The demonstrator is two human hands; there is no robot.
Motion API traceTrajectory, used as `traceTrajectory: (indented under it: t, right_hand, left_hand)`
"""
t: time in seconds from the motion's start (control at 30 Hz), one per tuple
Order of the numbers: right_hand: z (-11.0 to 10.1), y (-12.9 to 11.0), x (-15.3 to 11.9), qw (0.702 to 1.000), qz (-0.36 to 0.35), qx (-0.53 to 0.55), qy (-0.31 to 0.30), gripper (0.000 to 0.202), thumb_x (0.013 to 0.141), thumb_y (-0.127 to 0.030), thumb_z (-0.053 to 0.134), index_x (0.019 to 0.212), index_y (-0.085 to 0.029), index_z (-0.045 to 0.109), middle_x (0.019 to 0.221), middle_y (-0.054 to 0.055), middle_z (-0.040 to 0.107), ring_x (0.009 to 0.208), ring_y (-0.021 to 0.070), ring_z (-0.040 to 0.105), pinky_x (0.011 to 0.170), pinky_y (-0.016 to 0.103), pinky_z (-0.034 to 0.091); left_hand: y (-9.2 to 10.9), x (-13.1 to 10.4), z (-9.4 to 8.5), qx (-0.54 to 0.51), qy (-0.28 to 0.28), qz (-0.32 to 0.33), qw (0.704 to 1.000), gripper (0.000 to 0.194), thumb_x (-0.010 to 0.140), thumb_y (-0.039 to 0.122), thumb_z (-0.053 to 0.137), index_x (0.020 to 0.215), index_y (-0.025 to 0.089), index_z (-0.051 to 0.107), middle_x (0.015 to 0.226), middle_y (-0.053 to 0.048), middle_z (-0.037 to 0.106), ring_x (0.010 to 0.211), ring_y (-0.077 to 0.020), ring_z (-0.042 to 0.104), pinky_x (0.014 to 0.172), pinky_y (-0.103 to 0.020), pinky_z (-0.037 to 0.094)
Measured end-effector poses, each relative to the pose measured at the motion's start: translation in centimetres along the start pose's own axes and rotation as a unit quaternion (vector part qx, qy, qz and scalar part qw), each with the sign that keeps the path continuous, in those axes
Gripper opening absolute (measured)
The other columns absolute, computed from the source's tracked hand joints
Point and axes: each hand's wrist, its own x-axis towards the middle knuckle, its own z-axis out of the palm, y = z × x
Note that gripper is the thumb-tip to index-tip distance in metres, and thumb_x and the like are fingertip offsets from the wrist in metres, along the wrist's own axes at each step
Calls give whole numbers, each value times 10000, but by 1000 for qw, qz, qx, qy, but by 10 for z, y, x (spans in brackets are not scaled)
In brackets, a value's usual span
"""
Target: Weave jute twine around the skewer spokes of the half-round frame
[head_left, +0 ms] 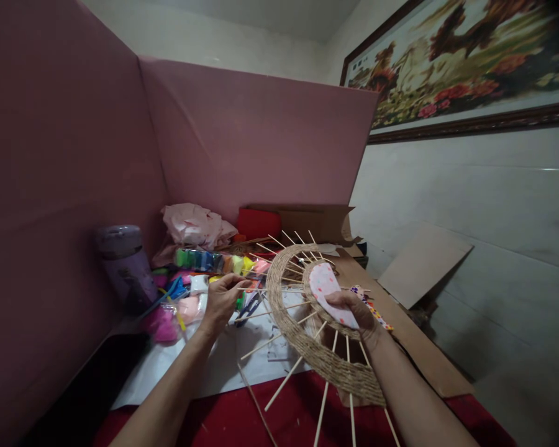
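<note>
My right hand (354, 310) grips the middle of a round frame of thin wooden sticks woven with twine (279, 310). Its thumb lies on the half-round white fabric piece with pink dots (323, 285) at the centre. Pale sticks (284, 383) fan out past the wide twine band, tilted toward me. On the left side, my left hand (226, 300) is closed in a pinch beside the stick ends; what sits between its fingertips is too small to make out. A loose strand (256, 403) hangs below the frame on the left.
A purple tumbler (127, 267) stands at the left by bags of coloured clay (200, 262) and a pink bag (161, 324). White paper (168, 366) covers part of the red cloth (223, 422). Cardboard (419, 347) lies at the right; pink panels (261, 136) rise behind.
</note>
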Motion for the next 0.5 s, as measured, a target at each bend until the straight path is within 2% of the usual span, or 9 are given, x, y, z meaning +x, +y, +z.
traceTrajectory:
  t: [0.23,0.37,0.5]
  right_hand:
    - [-5,5,2,999,-9,-40,10,91,597,-148,590,662,-103,634,521,59,647,477,164,629,488,235,523]
    - [-3,4,0,999,1,-40,21,122,592,-143,577,682,-104,649,548,66,665,494,169,638,468,226,513]
    - [-5,5,1,999,7,-20,28,123,593,-139,571,680,-107,651,567,60,676,501,164,635,498,237,517]
  left_hand:
    - [-2,-6,6,6,-41,13,999,190,627,326,673,581,147,627,559,16,567,526,-89,462,505,-200,353]
    - [-2,-7,6,14,-43,24,999,149,645,297,656,609,153,642,575,12,591,538,-98,491,526,-204,377]
    - [-4,-5,4,17,-38,45,998,140,643,289,654,697,166,692,700,-33,675,652,-146,582,608,-234,437]
